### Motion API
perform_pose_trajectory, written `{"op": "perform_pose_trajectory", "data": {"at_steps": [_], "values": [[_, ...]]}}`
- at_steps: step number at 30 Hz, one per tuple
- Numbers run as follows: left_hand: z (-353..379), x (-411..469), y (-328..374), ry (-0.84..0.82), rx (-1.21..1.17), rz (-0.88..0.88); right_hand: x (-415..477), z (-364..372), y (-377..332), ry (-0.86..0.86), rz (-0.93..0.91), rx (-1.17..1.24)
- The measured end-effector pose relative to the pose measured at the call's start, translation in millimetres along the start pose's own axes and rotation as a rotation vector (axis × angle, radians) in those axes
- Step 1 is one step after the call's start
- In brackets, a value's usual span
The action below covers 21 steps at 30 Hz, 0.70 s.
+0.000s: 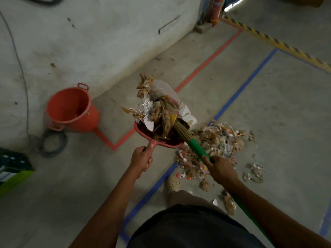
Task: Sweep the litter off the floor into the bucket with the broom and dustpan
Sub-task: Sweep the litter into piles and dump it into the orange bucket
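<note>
1. While the left grip [141, 158] is curled tight round the handle of the pink dustpan [168, 143], the pan sits heaped with litter [157, 108].
2. The right grip [220, 169] is closed round the green shaft of the broom [198, 148], whose bristles press against the heap in the pan.
3. More litter lies piled on the floor [268, 104] just right of the pan, across a blue tape line [247, 83].
4. The red bucket [71, 108] stands by the wall [107, 42], left of the pan and apart from it.
</note>
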<state>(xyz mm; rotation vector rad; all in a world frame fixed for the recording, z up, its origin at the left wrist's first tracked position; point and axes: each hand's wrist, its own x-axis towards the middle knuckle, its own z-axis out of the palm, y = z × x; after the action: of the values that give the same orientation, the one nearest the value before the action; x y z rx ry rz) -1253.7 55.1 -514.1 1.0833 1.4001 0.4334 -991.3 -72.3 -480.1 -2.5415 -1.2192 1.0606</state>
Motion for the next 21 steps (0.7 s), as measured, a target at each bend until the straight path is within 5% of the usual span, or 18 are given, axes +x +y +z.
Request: {"op": "perform_pose_trajectory", "data": {"at_steps": [21], "values": [[-320,164,43,0.304,-0.153,-0.046,184,79,-376,-0.129,-0.281,-0.25]]}}
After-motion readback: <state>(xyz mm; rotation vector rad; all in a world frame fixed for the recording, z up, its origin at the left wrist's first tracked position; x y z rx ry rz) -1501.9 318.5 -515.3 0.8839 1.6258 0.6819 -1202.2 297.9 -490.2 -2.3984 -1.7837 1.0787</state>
